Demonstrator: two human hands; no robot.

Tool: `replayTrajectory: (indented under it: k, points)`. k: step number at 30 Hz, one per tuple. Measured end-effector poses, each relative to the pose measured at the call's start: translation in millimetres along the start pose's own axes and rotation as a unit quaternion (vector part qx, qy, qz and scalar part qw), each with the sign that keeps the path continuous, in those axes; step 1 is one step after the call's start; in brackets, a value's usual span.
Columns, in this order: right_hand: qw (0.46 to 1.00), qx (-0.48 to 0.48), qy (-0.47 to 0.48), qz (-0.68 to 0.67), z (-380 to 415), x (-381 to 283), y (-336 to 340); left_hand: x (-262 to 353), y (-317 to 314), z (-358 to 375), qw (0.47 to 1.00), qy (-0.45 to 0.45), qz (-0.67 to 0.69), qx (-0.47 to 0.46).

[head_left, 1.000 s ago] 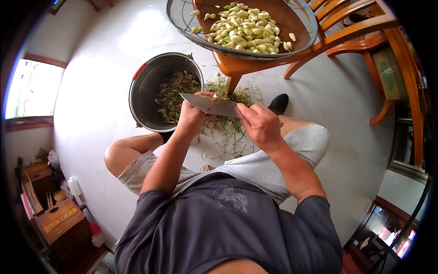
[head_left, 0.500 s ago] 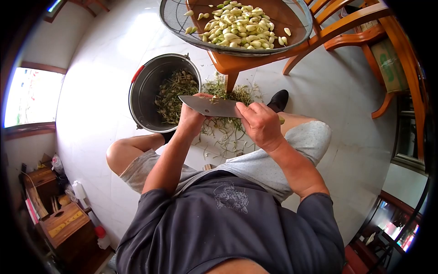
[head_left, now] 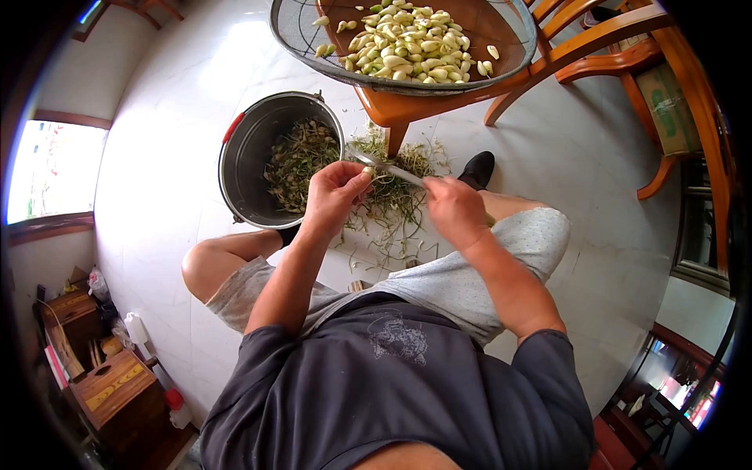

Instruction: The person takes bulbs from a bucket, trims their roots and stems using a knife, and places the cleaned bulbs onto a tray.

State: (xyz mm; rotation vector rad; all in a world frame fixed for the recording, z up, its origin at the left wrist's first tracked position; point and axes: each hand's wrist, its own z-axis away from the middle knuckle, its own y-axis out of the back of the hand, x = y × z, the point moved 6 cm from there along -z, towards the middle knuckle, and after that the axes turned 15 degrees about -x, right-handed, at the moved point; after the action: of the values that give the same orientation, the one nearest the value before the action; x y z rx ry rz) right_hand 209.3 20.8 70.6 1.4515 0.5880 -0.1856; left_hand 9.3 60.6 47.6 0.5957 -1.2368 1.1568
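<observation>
A small pale garlic clove is pinched between the fingers of the left hand, which are curled closed around it. The handle of a broad steel kitchen knife is gripped by the clenched right hand; the blade is seen nearly edge-on (only a thin bright line shows) and its tip lies just beside the clove, though contact cannot be made out. Both hands are held above the floor, between the person's bare knees.

Directly beneath the hands, a loose heap of green-brown stalks and trimmings is spread over the white tiled floor. Just to the left, a round stainless-steel bucket with a red-gripped handle is stood on the floor, partly filled with the same stalks.

Further out, a wide shallow wire-mesh basket is rested on the seat of an orange wooden chair, and a pile of peeled pale cloves is held in it. A black shoe is seen beside the right knee. Grey shorts and a dark grey T-shirt are worn by the person.
</observation>
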Motion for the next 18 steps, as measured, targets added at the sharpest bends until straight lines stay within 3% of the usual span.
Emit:
replayTrajectory:
  k: [2, 4, 7, 10, 13, 16, 18]
  points:
    - [0.994, -0.056, -0.096, -0.018, 2, 20, -1, 3, 2, 0, 0.999, -0.018, 0.03, -0.022]
    - [0.993, -0.038, -0.094, -0.058, 2, 18, 5, 3, 4, 2, 0.996, -0.05, 0.067, -0.036]
    - [0.988, -0.04, -0.09, -0.118, -2, 14, 10, 1, 4, 4, 0.996, -0.019, 0.089, -0.001]
    - [0.982, -0.034, -0.07, -0.173, -5, 11, 8, -9, 12, -2, 0.993, -0.074, 0.095, 0.016]
    - [0.977, -0.024, -0.051, -0.207, -6, 6, 13, -14, 25, -6, 0.994, -0.089, 0.04, 0.043]
    - [0.969, -0.017, -0.04, -0.242, -6, 0, 17, -20, 29, -8, 0.986, -0.086, 0.134, 0.05]
    - [0.966, -0.007, -0.029, -0.256, -5, -3, 19, -17, 28, -8, 0.986, -0.09, 0.118, 0.074]
